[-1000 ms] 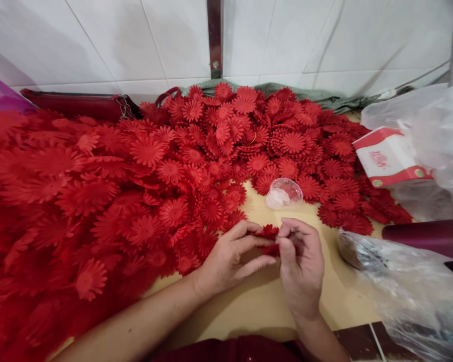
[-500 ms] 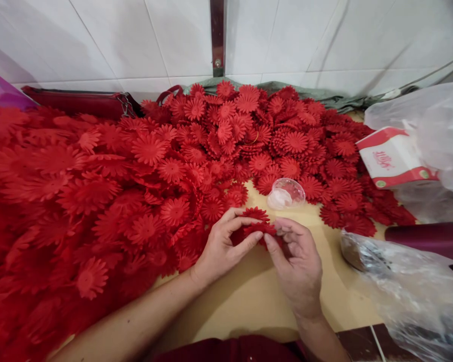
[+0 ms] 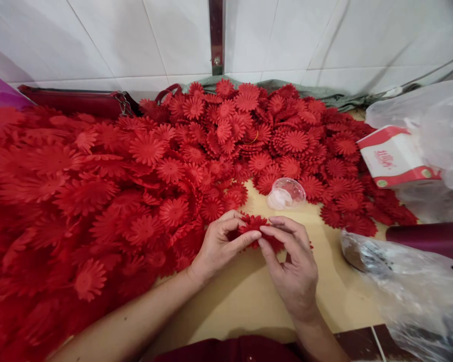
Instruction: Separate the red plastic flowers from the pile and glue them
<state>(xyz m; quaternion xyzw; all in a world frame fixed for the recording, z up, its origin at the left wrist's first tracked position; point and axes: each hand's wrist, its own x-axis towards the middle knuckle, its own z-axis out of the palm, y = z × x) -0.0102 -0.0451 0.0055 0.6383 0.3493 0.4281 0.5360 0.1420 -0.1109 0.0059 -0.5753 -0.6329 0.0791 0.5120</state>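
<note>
Between my two hands is a red artificial flower (image 3: 253, 222) with pointed petals, held just above the tabletop. My left hand (image 3: 221, 245) pinches its left side, thumb in front and fingers behind. From the right, my right hand (image 3: 292, 269) grips the near edge with thumb and forefinger, close to the left thumb tip. More red petals show behind the right fingers, and a small tip sticks out past them; whether these belong to the same flower I cannot tell. A large pile of red flower pieces (image 3: 147, 148) spreads to the left and behind.
A round clear plastic dish (image 3: 289, 192) with something white inside sits beyond my hands on the yellow tabletop (image 3: 245, 301). On the right are a red-and-white box (image 3: 398, 157), plastic bags (image 3: 411, 281) and a dark red cylinder (image 3: 426, 240). A dark red bag (image 3: 75, 102) rests by the tiled wall.
My right hand has shifted slightly, its fingers now stretching further left over the flower's edge. The two layers of red petals seen apart before now look closer together. My left hand stays nearly in place.
</note>
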